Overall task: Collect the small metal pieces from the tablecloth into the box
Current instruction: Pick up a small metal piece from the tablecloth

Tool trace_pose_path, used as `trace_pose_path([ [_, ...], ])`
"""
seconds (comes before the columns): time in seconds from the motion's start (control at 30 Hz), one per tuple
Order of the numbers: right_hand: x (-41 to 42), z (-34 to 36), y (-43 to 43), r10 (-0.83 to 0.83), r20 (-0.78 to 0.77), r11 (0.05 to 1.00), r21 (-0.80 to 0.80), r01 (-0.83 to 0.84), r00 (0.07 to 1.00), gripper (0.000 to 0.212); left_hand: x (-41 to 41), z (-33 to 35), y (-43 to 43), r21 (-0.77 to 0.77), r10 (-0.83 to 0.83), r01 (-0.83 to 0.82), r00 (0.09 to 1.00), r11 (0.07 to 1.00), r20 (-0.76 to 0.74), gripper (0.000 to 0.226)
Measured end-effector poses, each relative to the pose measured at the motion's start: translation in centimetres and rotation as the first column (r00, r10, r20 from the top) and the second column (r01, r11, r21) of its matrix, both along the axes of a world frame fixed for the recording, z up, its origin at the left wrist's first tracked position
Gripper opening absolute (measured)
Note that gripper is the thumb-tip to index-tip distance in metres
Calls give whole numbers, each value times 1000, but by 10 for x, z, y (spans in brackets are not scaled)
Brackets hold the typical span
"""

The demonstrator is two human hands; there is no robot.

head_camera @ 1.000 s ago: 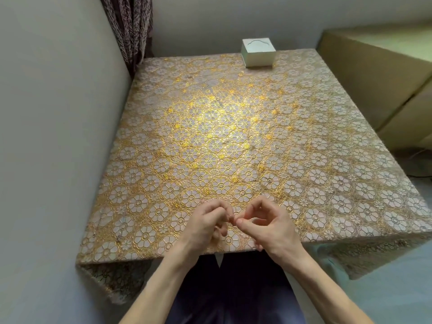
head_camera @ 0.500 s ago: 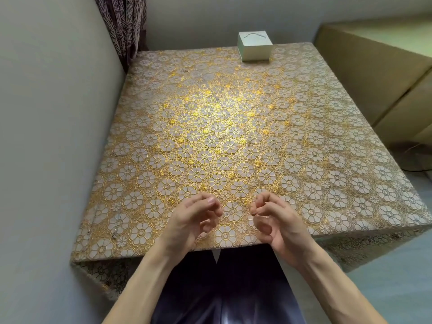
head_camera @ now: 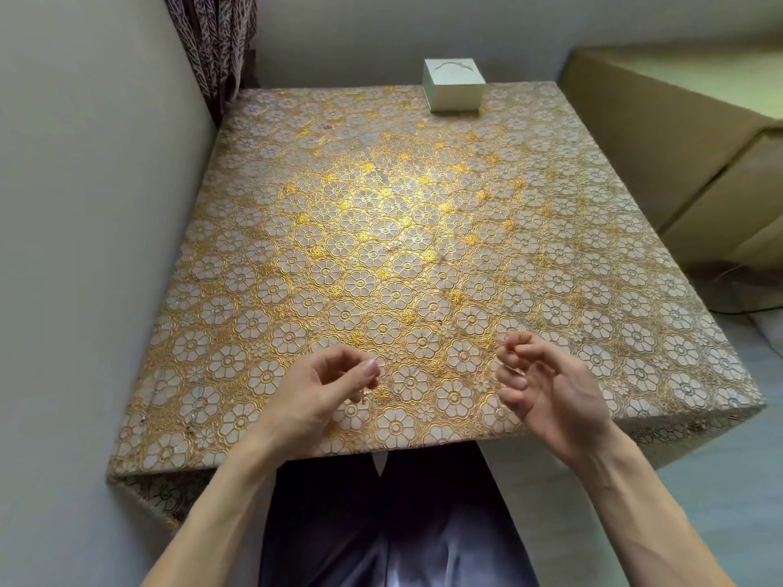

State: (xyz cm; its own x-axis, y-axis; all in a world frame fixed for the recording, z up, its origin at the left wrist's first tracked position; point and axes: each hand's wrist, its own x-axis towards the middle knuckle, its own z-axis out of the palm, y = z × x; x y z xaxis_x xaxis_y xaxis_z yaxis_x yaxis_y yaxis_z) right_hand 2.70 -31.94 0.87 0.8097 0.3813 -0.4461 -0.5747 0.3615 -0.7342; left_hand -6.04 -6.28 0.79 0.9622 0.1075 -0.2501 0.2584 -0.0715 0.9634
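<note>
1. Box of white cardboard (head_camera: 455, 95), square, stands at the far edge of the gold flower-patterned tablecloth (head_camera: 402, 247); its top is closed, so its contents are hidden.
2. Left hand (head_camera: 322, 387) hovers over the near edge with its fingers loosely curled; I cannot tell whether they pinch anything.
3. Right hand (head_camera: 551, 391), apart from it, has its fingertips bunched; any hold is unclear.
4. Small metal pieces cannot be picked out on the pattern.
</note>
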Motion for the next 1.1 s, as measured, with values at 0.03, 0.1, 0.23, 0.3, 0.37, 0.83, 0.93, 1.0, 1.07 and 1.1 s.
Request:
trace_pose_path([
  [0.03,2,1,-3,-9,13,1000,-12,9,1000,10,0,0,1,5,26,-26,1000,1000,12,25],
  [0.1,11,2,-8,-18,81,993,-112,27,997,12,0,1,0,28,42,-43,999,999,22,26],
  [0.23,43,3,0,135,288,875,-484,23,948,11,-1,-2,-11,42,-11,12,1000,999,-29,25],
  [0.3,64,3,12,256,369,783,-621,32,893,9,3,-3,-20,35,-36,38,997,999,-62,24],
  [0.37,85,1,29,386,445,686,-724,71,808,9,11,-4,-27,7,-1,1,996,1000,-92,22],
  [0.83,69,-31,63,670,539,507,-834,215,511,29,37,-21,6,428,374,-354,927,832,40,23],
  [0.93,37,-38,53,685,557,511,-827,235,469,31,33,-25,7,657,229,-270,962,703,150,40],
  [1.0,20,-43,49,702,574,496,-819,290,421,29,29,-25,5,756,68,-200,977,624,203,39],
  [1.07,12,-51,49,720,586,475,-807,352,372,24,26,-29,2,840,-86,-131,975,526,205,33],
  [1.1,9,-55,50,724,597,471,-794,385,345,23,27,-32,1,872,-138,-105,971,478,193,29],
])
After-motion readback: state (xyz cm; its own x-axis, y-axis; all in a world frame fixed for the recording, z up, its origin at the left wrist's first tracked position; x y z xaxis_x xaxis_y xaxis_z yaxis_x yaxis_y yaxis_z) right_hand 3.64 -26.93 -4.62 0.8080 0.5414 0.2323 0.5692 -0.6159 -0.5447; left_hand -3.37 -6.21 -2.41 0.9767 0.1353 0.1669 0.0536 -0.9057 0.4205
